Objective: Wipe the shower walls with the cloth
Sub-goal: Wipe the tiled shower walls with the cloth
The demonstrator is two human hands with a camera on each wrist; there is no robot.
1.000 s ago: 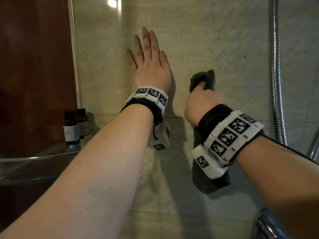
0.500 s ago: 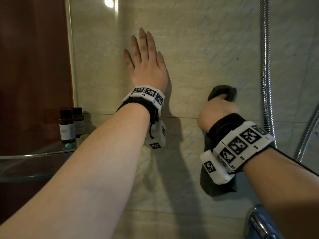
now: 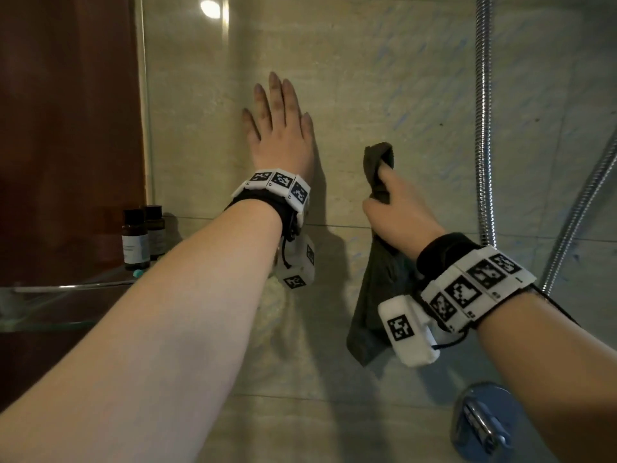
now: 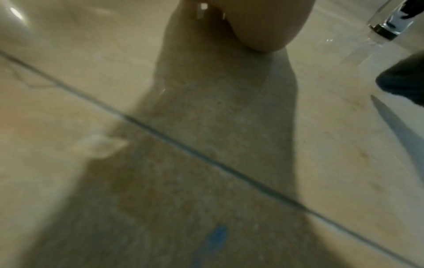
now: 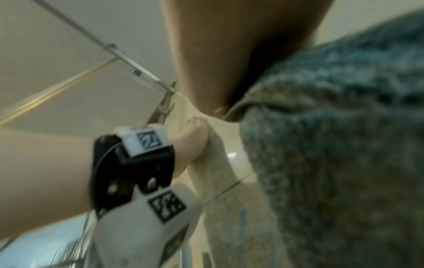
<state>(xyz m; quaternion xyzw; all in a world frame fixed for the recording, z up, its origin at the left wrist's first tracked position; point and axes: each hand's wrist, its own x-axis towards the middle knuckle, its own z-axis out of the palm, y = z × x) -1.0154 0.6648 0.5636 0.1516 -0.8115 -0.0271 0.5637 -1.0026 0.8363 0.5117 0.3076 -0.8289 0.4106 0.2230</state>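
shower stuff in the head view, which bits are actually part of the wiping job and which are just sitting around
Part of the job:
- dark cloth, gripped by the right hand
- tiled shower wall
- left hand, flat on the wall

Just there:
- two small brown bottles on the glass shelf
- metal shower hose
- chrome fitting, bottom right

We cannot read the labels on the two small bottles (image 3: 140,238) on the glass shelf (image 3: 50,324); they are too small. The right hand (image 3: 397,217) covers the middle of the cloth (image 3: 374,305), and its fingertips are hidden in the folds. The chrome tap (image 3: 482,426) is partly behind the right forearm. In the left wrist view we see only the heel of the left hand (image 4: 263,27), cut by the top edge, all of it blurred. The right wrist view is smeared too.
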